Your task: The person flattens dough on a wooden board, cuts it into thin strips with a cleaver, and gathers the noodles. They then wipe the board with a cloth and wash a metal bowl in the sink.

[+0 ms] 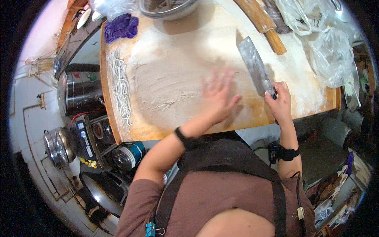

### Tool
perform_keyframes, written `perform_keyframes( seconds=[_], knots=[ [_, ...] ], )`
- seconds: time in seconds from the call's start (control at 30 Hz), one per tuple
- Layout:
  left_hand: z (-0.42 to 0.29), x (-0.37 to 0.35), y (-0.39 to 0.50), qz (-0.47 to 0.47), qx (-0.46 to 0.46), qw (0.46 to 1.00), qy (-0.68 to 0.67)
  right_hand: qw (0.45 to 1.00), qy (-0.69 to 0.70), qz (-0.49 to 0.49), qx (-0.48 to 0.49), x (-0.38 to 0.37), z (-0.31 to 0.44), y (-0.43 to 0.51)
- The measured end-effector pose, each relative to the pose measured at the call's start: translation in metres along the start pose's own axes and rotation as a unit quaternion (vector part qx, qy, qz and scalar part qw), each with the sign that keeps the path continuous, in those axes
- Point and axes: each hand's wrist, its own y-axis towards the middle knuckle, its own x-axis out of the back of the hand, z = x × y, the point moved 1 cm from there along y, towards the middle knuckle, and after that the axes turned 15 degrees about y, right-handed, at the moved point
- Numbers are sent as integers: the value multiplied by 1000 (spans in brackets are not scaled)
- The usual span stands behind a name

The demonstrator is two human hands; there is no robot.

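Observation:
My left hand is spread flat with its fingers apart, blurred, over the floured wooden board. It holds nothing; whether the palm touches the surface I cannot tell. To its left spreads a wide pale layer of flour with streaks and ridges; whether dough lies under it is unclear. My right hand grips the handle of a cleaver. The flour-dusted blade points away from me, tilted up to the left above the board. Along the board's left edge lies a bundle of floured cut noodles.
A large bowl stands at the far edge, beside a purple cloth. A wooden rolling pin and clear plastic bags lie to the right. Left of the board are a steel pot, a teal bucket and a wok.

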Motion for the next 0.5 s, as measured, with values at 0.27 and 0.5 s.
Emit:
perform_keyframes(
  seconds=[0.27,0.5],
  knots=[
    [119,-17,-178,77,39,992,88,974,-202,-87,52,41,6,-40],
    [97,-36,-168,43,-5,997,70,956,-266,-96,72,31,-28,-38]
  ],
)
